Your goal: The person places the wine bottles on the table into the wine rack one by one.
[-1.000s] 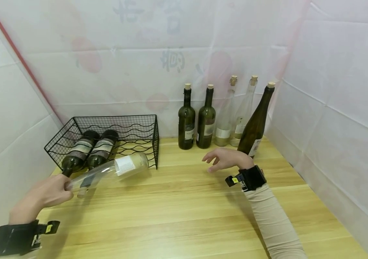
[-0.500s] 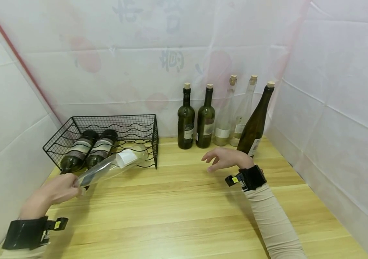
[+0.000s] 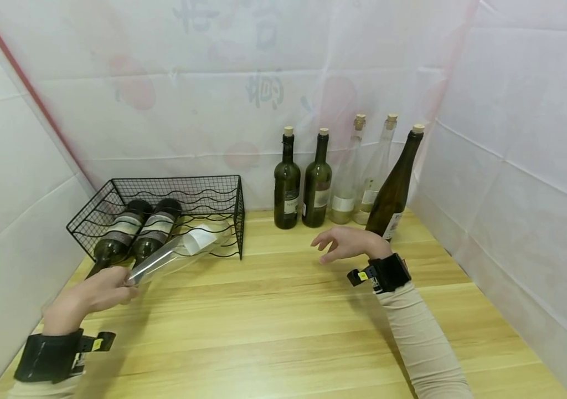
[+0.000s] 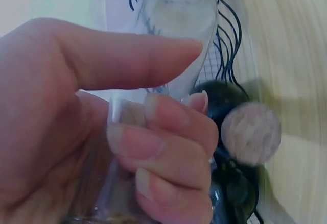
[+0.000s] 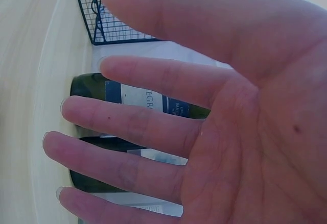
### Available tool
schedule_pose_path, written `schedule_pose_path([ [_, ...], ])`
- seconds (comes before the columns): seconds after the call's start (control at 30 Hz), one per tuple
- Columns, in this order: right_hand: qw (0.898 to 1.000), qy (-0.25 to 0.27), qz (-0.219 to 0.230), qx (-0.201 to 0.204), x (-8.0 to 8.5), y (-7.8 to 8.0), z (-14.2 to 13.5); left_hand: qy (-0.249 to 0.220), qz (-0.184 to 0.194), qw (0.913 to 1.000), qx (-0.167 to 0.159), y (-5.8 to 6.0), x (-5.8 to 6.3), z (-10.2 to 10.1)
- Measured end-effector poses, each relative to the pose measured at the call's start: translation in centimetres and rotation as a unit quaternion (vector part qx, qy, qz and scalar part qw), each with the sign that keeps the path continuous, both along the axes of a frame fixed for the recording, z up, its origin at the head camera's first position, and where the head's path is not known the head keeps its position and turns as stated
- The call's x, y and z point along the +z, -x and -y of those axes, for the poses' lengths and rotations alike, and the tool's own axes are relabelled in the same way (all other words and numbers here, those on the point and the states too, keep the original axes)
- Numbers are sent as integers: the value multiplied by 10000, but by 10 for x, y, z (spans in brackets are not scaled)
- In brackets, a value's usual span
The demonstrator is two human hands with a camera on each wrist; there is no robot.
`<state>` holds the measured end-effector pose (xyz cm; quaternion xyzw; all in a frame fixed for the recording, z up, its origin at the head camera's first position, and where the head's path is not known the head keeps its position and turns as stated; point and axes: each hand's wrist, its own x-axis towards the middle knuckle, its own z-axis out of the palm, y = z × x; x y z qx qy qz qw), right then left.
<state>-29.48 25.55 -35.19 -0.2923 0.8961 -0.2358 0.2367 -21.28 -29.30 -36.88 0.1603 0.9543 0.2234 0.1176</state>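
1. As things lie, the loading of the rack seems partly done: two dark bottles [image 3: 120,230] are already laid side by side in the left part of the black wire rack [image 3: 239,219], with bases far and necks pointed near.
2. A third, the clear bottle [image 3: 191,244], is held aslant at the right part of the rack, its base far and right, its neck near and left. Whether its base is borne by the wires cannot be told, so its placing is judged unfinished.
3. Five bottles are left outside, stood on the desk [image 3: 263,332] to the right of the rack: two green bottles [image 3: 287,194], two clear standing bottles [image 3: 344,194] and, farthest right, one tall brown bottle [image 3: 394,191]. All five are seen to be stopped with corks [image 3: 288,131].
4. The clear bottle is made of colourless glass, with a long tapered neck and a white label on its body; no liquid can be made out in it. Its mouth is hidden by the grip in the head view.
5. The neck is gripped by the left hand [image 3: 99,291], with fingers curled round it and the thumb laid out nearly straight.
6. Nothing is held by the right hand [image 3: 345,244]; its fingers are spread and relaxed above the desk, nearer than the standing bottles.
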Motion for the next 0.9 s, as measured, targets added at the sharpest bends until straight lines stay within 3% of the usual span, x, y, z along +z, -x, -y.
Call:
schedule_pose_path([
  [0.53, 9999, 66, 92, 8, -1, 1, -1, -109, 107, 9991, 397, 3, -6, -21],
  [0.9, 9999, -12, 131, -50, 1, -1, 0, -477, 335, 9967, 566, -4, -6, -45],
])
